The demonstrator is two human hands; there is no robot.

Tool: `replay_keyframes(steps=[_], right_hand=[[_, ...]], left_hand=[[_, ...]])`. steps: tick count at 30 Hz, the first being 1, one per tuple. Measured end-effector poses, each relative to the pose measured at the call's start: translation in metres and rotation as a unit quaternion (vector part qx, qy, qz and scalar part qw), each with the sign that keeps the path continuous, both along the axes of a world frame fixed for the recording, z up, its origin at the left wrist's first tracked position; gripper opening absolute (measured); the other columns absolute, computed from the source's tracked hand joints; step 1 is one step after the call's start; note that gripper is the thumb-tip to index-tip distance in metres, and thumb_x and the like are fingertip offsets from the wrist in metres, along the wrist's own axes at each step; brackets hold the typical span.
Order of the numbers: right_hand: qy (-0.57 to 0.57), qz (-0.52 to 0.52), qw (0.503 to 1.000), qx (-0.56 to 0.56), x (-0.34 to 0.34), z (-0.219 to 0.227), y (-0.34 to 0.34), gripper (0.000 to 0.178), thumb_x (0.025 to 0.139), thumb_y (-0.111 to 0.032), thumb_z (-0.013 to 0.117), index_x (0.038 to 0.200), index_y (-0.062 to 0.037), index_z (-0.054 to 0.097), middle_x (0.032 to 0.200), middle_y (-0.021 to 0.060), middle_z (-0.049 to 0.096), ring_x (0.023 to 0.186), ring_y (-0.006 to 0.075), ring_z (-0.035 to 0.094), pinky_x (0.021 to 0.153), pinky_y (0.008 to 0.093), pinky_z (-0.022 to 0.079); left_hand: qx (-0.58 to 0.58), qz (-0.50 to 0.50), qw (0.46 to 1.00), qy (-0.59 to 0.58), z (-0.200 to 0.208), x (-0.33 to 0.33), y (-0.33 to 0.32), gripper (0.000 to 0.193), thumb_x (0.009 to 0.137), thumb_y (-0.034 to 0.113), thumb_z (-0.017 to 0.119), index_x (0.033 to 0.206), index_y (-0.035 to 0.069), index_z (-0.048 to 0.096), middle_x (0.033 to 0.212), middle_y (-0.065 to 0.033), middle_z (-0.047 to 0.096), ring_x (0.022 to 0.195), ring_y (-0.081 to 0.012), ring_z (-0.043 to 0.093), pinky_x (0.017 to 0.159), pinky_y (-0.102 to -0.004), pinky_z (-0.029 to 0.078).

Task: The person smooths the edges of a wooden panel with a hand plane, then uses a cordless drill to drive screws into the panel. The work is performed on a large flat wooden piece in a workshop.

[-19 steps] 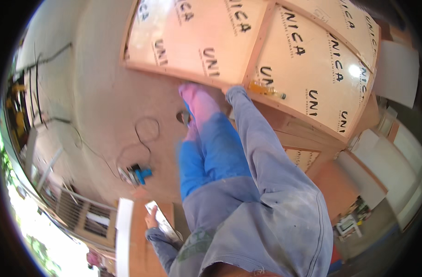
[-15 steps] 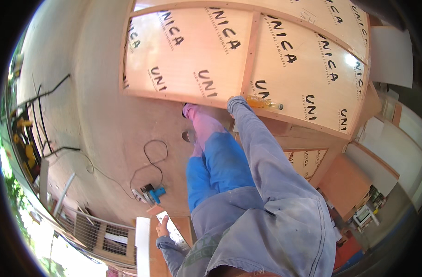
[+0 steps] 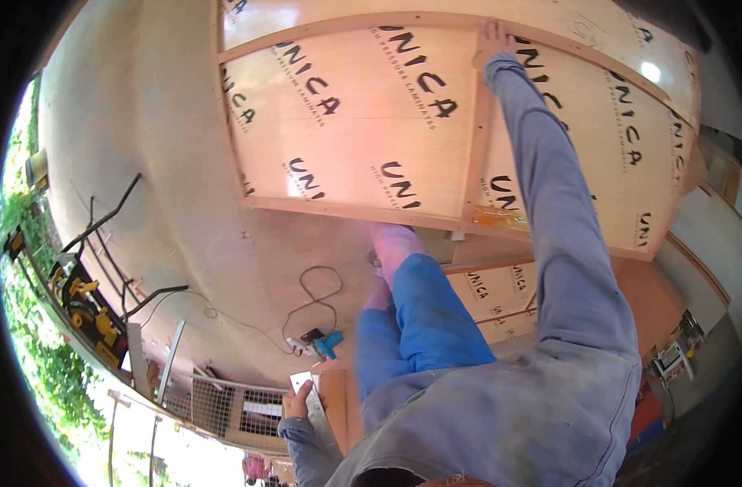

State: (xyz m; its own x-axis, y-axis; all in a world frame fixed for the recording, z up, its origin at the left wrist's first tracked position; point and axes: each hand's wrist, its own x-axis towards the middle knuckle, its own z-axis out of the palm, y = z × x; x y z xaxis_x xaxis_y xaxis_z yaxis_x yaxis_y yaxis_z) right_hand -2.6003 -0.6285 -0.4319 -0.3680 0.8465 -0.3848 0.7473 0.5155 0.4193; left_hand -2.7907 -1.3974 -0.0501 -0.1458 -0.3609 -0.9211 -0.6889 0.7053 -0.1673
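Note:
My right hand (image 3: 494, 40) reaches far out and lies with fingers spread on the wooden frame, where an upright batten (image 3: 482, 122) meets a long crosspiece. The frame holds a pale laminate-faced panel (image 3: 354, 89) with dark printing. Low on my left, my left hand (image 3: 299, 401) is closed around a long, flat, silvery-white bar (image 3: 316, 414), whose kind I cannot make out. A clear bottle of amber liquid (image 3: 501, 217) lies on the panel by its near edge, partly behind my right sleeve.
A teal-blue power tool (image 3: 327, 345) sits on the concrete floor (image 3: 176, 146), its dark cord (image 3: 318, 270) looped beside it. Black metal legs (image 3: 103, 223) and yellow-black equipment (image 3: 95, 316) stand at the left. Boards (image 3: 703, 235) lean at the right.
My right hand has moved from the frame's near edge, beside the bottle, up to the far crosspiece. My left hand keeps hold of the bar. The view has shifted.

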Motion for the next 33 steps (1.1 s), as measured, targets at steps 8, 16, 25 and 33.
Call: replay_keyframes(steps=[8, 16, 25, 33], right_hand=[[-0.053, -0.058, 0.996, -0.052, -0.004, 0.005, -0.026, 0.084, 0.091, -0.020, 0.054, 0.164, -0.0057, 0.015, 0.173, 0.0161, 0.007, 0.159, 0.0386, 0.002, 0.125, 0.0557, 0.018], [-0.058, -0.072, 0.985, -0.145, -0.027, 0.014, -0.013, 0.082, 0.090, -0.024, 0.056, 0.163, -0.0084, 0.023, 0.170, 0.0223, 0.014, 0.156, 0.0403, 0.017, 0.126, 0.0518, 0.020], [0.105, 0.045, 0.954, -0.277, -0.076, -0.065, -0.197, 0.057, 0.089, -0.024, 0.053, 0.138, 0.0035, 0.057, 0.150, 0.0266, 0.050, 0.143, 0.0456, 0.041, 0.124, 0.0476, 0.026], [0.208, 0.003, 0.934, -0.292, -0.254, -0.087, -0.327, 0.062, 0.086, -0.012, 0.057, 0.144, 0.0072, 0.047, 0.157, 0.0250, 0.040, 0.147, 0.0434, 0.033, 0.123, 0.0486, 0.027]], left_hand=[[0.041, -0.065, 0.997, -0.021, 0.001, -0.064, 0.087, 0.039, 0.092, 0.034, 0.073, 0.107, -0.002, 0.066, 0.075, -0.0130, 0.069, 0.060, -0.0219, 0.068, 0.058, -0.0342, 0.055], [0.173, -0.060, 0.978, 0.099, 0.032, -0.112, 0.130, 0.042, 0.089, 0.034, 0.078, 0.110, 0.000, 0.066, 0.082, -0.0106, 0.070, 0.072, -0.0202, 0.070, 0.066, -0.0340, 0.057], [0.382, 0.182, 0.860, 0.286, 0.051, -0.293, 0.223, 0.061, 0.097, 0.056, 0.059, 0.113, -0.003, 0.059, 0.090, -0.0174, 0.068, 0.078, -0.0288, 0.070, 0.072, -0.0387, 0.059], [0.370, 0.117, 0.920, 0.052, -0.229, -0.406, 0.274, 0.055, 0.099, 0.054, 0.060, 0.115, 0.002, 0.061, 0.094, -0.0159, 0.071, 0.073, -0.0258, 0.071, 0.066, -0.0379, 0.060]])
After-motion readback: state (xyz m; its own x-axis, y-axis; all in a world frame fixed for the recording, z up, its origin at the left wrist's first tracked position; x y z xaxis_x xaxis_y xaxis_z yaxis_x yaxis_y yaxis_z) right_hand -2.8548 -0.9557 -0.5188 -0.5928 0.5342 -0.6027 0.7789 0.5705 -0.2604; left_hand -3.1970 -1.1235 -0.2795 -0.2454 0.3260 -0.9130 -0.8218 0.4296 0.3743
